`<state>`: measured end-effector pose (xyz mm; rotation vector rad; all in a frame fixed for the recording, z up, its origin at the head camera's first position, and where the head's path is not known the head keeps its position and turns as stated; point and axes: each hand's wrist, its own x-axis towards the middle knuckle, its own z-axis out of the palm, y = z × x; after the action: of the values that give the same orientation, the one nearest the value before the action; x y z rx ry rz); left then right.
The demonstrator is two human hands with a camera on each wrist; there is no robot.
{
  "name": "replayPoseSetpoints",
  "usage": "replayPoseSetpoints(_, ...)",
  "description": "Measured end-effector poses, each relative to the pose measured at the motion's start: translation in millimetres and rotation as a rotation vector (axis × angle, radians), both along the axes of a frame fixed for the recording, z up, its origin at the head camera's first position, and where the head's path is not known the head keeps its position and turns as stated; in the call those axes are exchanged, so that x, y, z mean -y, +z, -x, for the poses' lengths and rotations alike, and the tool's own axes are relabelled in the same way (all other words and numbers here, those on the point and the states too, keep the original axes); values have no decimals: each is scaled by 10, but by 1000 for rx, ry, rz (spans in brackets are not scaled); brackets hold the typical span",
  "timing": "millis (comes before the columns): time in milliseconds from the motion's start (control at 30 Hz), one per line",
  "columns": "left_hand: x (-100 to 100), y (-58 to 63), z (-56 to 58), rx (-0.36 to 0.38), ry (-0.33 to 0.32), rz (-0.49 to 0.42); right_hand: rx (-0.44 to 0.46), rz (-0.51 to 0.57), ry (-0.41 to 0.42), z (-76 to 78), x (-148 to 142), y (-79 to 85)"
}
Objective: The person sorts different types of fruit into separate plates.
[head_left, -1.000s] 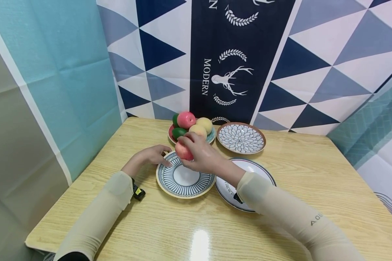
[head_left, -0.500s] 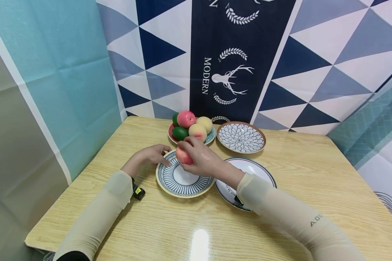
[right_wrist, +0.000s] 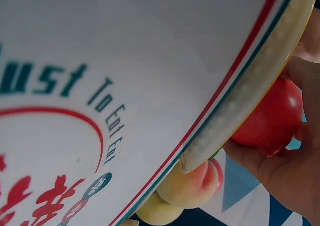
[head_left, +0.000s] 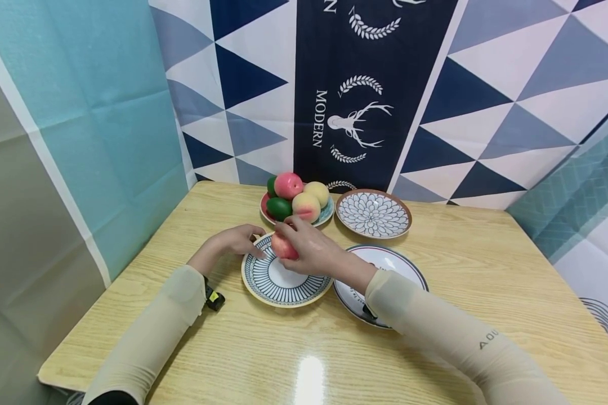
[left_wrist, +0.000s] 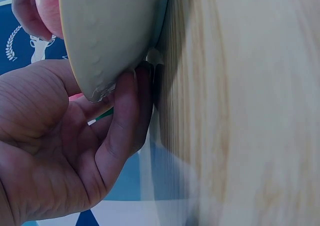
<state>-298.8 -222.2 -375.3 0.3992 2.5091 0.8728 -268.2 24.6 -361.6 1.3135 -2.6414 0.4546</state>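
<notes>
A red apple [head_left: 284, 246] sits in my right hand [head_left: 314, 247], gripped between thumb and fingers just above the blue-striped plate [head_left: 289, 295]. In the right wrist view the apple [right_wrist: 272, 118] shows behind that plate's yellow-edged rim. My left hand [head_left: 240, 240] pinches the same plate at its left edge, thumb over the rim. Seen in the left wrist view, the fingers [left_wrist: 125, 111] curl beneath the plate's pale underside [left_wrist: 112, 31].
Behind stands a fruit plate [head_left: 327, 217] with peaches [head_left: 306, 207], a pink-red fruit [head_left: 288, 185] and green fruits [head_left: 279, 208]. A brown-rimmed flower-pattern plate [head_left: 374, 214] lies to its right. A white plate with lettering [head_left: 400, 264] lies under my right forearm. Patterned cloth [head_left: 253, 84] hangs behind the table.
My right hand has come down and slightly nearer with the apple, uncovering more of the front peach. My left hand stays at the plate's rim.
</notes>
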Motion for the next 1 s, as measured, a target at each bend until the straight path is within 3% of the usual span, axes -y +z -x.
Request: replayPoseSetpoints(1000,13,-20,26,10,-24,-23,50,-96,-4,40,39,-8)
